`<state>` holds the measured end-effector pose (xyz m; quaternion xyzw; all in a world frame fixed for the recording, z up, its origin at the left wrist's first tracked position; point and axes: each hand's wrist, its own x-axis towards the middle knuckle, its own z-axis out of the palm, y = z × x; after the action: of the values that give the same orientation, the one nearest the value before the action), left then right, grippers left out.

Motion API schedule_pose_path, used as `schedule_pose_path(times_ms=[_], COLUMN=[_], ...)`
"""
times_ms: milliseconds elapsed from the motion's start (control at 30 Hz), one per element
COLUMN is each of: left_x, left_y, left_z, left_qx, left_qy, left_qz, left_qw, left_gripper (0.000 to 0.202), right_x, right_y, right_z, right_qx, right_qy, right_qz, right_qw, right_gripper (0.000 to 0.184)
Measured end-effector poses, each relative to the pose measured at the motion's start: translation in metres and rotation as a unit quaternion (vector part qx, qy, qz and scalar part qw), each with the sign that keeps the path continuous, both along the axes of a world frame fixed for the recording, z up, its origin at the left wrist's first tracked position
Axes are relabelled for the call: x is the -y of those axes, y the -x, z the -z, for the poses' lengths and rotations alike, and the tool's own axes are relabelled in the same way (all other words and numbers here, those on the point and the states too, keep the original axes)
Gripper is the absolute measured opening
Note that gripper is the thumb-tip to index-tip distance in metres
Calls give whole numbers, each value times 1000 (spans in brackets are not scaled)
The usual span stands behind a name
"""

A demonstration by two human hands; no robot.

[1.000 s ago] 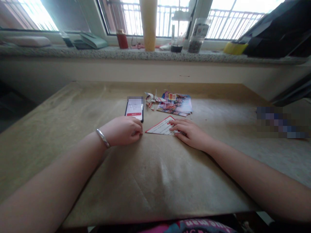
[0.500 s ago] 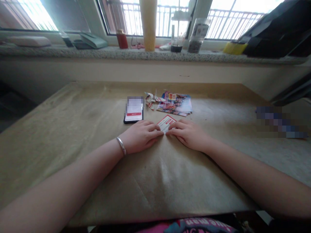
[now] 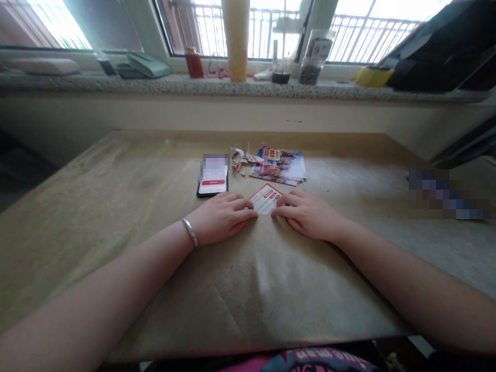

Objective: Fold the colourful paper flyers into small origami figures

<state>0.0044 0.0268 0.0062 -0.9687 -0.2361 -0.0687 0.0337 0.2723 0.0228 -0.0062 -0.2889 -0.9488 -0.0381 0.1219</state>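
Observation:
A small folded paper (image 3: 266,199), white with red edging and print, lies on the brown paper-covered table (image 3: 116,181). My left hand (image 3: 221,217), with a silver bracelet at the wrist, rests on the table with its fingertips pressing the paper's left side. My right hand (image 3: 306,214) lies palm down with its fingers stretched onto the paper's right side. The paper's lower part is hidden under both sets of fingers.
A phone (image 3: 213,175) with a lit screen lies just beyond my left hand. A stack of colourful leaflets (image 3: 281,165) and folded paper scraps (image 3: 241,156) sit behind the paper. A stone window sill (image 3: 232,87) with bottles and jars runs along the back.
The paper went from a wide flat triangle to a smaller folded shape. My left hand moved right onto it, and both hands have since drawn slightly apart along it.

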Motion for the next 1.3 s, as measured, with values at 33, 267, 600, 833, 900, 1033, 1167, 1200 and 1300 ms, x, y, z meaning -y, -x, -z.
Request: schedule_pose_path(times_ms=[33,267,600,833,900,1033,1167,1200,1300], left_x=[0,1,-3,-6,-7,-10,-12,-12,-12], left_y=[0,3,19,26,27,30,34,35,36], left_z=[-1,-12,-21,-24,-25,-24,-24,-24,-24], left_qx=[-1,-31,-24,-25,-25,-23,-21,-19,-22], left_qy=[0,-19,31,64,67,74,81,81,85], left_qz=[1,15,-7,-27,-28,-20,-23,-22,-23], left_qw=[1000,999,999,997,997,997,996,996,996], left_gripper=[29,29,32,31,32,35,39,39,38], right_x=[0,1,0,-1,-1,-2,-1,0,1], right_y=[-3,-19,-25,-34,-37,-40,-39,-39,-42], right_z=[-1,-7,-6,-9,-10,-11,-14,-15,-17], right_qx=[3,-6,-25,-29,-25,-11,1,4,9], right_qy=[6,46,56,63,66,60,52,49,43], right_qz=[2,-3,12,17,15,19,28,30,35], right_qw=[1000,999,998,997,997,998,998,998,998], right_gripper=[31,41,42,39,39,37,36,36,36])
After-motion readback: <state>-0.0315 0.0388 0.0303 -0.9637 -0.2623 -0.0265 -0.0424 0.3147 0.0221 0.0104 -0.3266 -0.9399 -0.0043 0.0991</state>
